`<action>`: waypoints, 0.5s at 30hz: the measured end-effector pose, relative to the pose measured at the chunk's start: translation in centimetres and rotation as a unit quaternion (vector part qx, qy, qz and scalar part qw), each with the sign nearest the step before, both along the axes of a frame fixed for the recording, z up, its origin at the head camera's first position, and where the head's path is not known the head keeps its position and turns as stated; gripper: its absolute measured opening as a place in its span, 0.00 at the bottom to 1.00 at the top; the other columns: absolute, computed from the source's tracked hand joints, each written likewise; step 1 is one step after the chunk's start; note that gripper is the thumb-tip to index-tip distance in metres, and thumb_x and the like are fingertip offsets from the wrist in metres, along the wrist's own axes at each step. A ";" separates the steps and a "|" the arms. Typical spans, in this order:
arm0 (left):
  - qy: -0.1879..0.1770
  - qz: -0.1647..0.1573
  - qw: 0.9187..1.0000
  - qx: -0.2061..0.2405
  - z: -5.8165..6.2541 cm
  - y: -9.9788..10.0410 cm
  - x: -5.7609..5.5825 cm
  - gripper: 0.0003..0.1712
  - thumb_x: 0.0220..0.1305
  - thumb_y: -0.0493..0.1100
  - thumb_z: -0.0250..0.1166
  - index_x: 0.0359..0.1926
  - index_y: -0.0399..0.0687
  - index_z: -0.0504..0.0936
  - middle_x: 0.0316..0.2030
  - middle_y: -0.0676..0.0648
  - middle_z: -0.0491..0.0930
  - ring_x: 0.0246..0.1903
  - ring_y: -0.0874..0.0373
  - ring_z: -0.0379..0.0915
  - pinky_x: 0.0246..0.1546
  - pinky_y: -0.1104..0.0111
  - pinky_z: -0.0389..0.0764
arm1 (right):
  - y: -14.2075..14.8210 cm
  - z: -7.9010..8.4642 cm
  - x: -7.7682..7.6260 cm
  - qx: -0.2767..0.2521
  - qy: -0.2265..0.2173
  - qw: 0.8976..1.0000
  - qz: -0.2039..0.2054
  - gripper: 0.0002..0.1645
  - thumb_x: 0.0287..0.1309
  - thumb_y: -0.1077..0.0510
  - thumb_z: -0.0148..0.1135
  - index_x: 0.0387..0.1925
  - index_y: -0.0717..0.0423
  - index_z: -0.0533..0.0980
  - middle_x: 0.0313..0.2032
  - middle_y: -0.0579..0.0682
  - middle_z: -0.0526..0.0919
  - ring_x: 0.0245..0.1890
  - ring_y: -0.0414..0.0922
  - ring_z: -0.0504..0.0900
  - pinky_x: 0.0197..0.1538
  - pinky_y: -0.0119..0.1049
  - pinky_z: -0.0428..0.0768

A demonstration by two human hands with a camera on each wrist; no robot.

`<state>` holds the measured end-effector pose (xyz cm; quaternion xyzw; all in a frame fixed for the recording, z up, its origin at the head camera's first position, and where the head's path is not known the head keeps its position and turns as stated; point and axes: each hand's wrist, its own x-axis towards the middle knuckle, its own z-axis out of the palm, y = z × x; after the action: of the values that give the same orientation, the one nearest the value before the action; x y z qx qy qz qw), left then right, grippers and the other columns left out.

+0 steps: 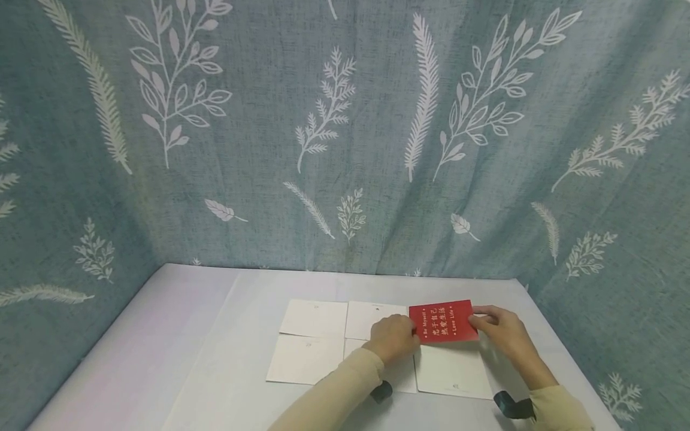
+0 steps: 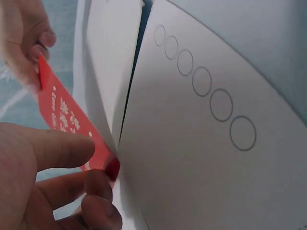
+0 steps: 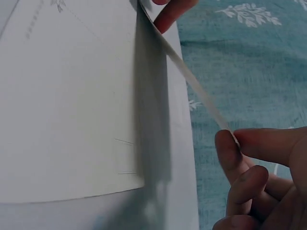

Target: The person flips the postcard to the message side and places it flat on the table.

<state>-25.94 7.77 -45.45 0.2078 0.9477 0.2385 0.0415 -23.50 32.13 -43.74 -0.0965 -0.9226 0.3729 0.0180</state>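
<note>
A red postcard (image 1: 443, 322) with white lettering is held tilted above the back right of the white table. My left hand (image 1: 395, 336) pinches its left end between thumb and fingers, as the left wrist view also shows on the red postcard (image 2: 72, 115). At the opposite end my right hand (image 1: 504, 332) pinches the edge between thumb and fingertip. In the right wrist view the card (image 3: 192, 79) appears nearly edge-on. Just in front of it lies a white card (image 1: 453, 371) on the table. Another white card (image 2: 192, 124), bearing a row of printed circles, is close to my left hand.
More white cards lie in two rows, including one at the back left (image 1: 314, 317) and one at the front left (image 1: 304, 359). They rest on the white table (image 1: 215, 359). Teal curtains (image 1: 323, 131) with white leaf prints stand behind and beside the table.
</note>
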 end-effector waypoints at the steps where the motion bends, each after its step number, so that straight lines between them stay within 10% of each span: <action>1: 0.000 0.000 1.000 -0.004 0.0 0.0 0.0 0.11 0.62 0.44 0.66 0.22 0.54 0.79 0.20 0.56 0.72 0.21 0.61 0.66 0.23 0.68 0.67 | 0.1 -0.1 0.1 -0.007 0.003 1.000 -0.003 0.35 0.69 0.43 0.61 0.64 0.65 0.72 0.56 0.70 0.79 0.57 0.65 0.76 0.56 0.63 0.75; 4: -0.007 0.002 1.000 -0.009 -0.1 0.1 0.0 0.04 0.62 0.45 0.66 0.34 0.53 0.86 0.27 0.56 0.80 0.25 0.60 0.71 0.27 0.66 0.71 | 0.3 -0.4 0.5 -0.035 0.013 0.999 -0.016 0.34 0.69 0.43 0.60 0.65 0.65 0.72 0.55 0.67 0.81 0.59 0.64 0.75 0.56 0.61 0.75; 9: -0.007 0.013 1.000 0.014 0.1 -0.6 0.1 0.20 0.63 0.47 0.65 0.56 0.54 0.86 0.45 0.53 0.86 0.37 0.59 0.79 0.37 0.60 0.79 | 0.7 -0.5 1.2 -0.063 0.032 0.996 -0.051 0.36 0.69 0.41 0.60 0.66 0.63 0.71 0.51 0.63 0.84 0.57 0.59 0.76 0.48 0.46 0.77; 15: 0.006 0.015 0.996 0.087 0.5 -2.8 0.7 0.16 0.65 0.46 0.62 0.52 0.51 0.86 0.35 0.55 0.85 0.30 0.62 0.78 0.28 0.64 0.77 | 2.0 0.1 2.1 -0.069 0.065 0.988 -0.124 0.37 0.70 0.38 0.58 0.68 0.58 0.71 0.55 0.65 0.81 0.52 0.57 0.77 0.39 0.36 0.74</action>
<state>-25.25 4.95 -44.96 0.1980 0.9267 0.3192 0.0141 -21.36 34.09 -43.63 -0.1865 -0.8724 0.4364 0.1170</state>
